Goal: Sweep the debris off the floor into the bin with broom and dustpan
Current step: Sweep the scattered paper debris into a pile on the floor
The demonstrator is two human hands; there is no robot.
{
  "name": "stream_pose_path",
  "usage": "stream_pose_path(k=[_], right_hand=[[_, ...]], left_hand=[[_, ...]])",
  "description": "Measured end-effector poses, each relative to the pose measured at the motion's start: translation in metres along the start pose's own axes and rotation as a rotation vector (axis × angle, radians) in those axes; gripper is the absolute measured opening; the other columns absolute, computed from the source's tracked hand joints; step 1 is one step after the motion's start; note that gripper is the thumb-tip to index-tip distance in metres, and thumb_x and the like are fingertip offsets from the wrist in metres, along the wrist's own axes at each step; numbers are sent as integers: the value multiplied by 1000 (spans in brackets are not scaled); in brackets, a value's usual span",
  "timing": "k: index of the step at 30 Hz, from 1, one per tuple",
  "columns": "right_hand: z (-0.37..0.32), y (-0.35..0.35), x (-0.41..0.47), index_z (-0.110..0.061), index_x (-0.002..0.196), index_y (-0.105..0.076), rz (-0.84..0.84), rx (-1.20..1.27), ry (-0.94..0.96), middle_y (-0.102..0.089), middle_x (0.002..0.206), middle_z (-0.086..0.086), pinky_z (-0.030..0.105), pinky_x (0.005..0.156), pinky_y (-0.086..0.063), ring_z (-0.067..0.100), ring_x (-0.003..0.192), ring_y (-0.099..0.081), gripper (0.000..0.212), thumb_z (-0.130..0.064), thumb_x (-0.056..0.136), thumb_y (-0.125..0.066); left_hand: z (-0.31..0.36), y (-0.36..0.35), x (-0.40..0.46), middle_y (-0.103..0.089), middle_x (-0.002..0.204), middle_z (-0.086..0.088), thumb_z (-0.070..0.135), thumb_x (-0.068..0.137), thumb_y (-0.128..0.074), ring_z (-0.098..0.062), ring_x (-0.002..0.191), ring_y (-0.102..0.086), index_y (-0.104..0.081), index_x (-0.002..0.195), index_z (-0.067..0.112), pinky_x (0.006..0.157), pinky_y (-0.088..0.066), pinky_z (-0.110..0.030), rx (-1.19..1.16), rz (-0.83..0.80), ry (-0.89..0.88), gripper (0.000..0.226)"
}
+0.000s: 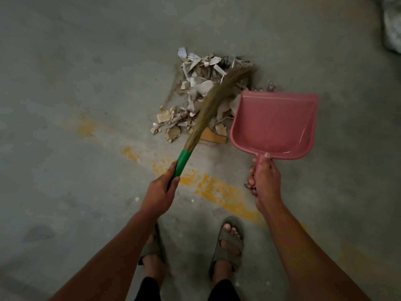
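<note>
A heap of torn paper and cardboard scraps, the debris point(195, 92), lies on the grey concrete floor ahead of me. My left hand point(161, 190) grips the green handle of a grass broom point(213, 98), whose bristles slant up and right across the heap. My right hand point(264, 177) holds the handle of a pink dustpan point(274, 122). The pan is empty and sits at the right side of the heap, its mouth facing away from me. No bin is in view.
A worn yellow painted line point(219, 192) crosses the floor diagonally between the heap and my feet. My feet in grey sandals point(227, 246) stand at the bottom. A pale bundle point(392, 27) shows at the top right corner.
</note>
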State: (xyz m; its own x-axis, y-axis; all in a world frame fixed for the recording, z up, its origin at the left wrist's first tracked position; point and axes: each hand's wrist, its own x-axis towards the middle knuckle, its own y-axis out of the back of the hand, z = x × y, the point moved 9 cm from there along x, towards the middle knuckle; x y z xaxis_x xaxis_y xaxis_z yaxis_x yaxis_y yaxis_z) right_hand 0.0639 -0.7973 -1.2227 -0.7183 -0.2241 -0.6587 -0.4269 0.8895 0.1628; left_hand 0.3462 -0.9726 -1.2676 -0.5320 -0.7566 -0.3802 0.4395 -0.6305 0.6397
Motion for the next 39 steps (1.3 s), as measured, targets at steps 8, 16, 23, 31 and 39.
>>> stream_pose_path(k=[8,16,23,31,39], right_hand=[[5,19,-7,-18,99,-60,-34,-21,-6,-56,70,-2,20,39,-27,10,41,-41,44,-58,109,-45],[8,5,1,-18,100,-61,-124,-102,-4,-56,70,-3,20,40,-27,9,42,-42,44,-58,109,-44],[2,3,10,-14,106,-63,-185,-161,18,-57,72,-1,19,37,-29,8,43,-42,46,-56,110,-44],[-19,12,10,-15,105,-63,-205,-202,48,-56,73,0,18,35,-28,8,40,-43,45,-55,111,-43],[-29,20,14,-16,101,-61,-225,-183,73,-56,70,-1,19,36,-29,9,42,-42,44,-55,110,-44]], left_hand=[[-32,23,-45,-70,82,-1,48,108,-50,-19,65,-68,-28,158,58,66,-61,-45,-170,213,243,55],[-94,14,-19,-73,110,-19,57,102,-37,-41,89,-72,-20,165,40,84,-63,-54,62,146,577,67],[-50,-8,4,-74,111,-24,46,107,-50,-47,93,-72,-32,163,41,80,-63,-54,16,32,439,59],[9,-30,-44,-72,86,-9,42,108,-52,-24,67,-68,-33,163,40,65,-58,-43,-117,137,291,58],[30,-54,-73,-64,83,1,33,108,-55,-4,65,-57,-35,163,34,63,-41,-27,-96,148,236,59]])
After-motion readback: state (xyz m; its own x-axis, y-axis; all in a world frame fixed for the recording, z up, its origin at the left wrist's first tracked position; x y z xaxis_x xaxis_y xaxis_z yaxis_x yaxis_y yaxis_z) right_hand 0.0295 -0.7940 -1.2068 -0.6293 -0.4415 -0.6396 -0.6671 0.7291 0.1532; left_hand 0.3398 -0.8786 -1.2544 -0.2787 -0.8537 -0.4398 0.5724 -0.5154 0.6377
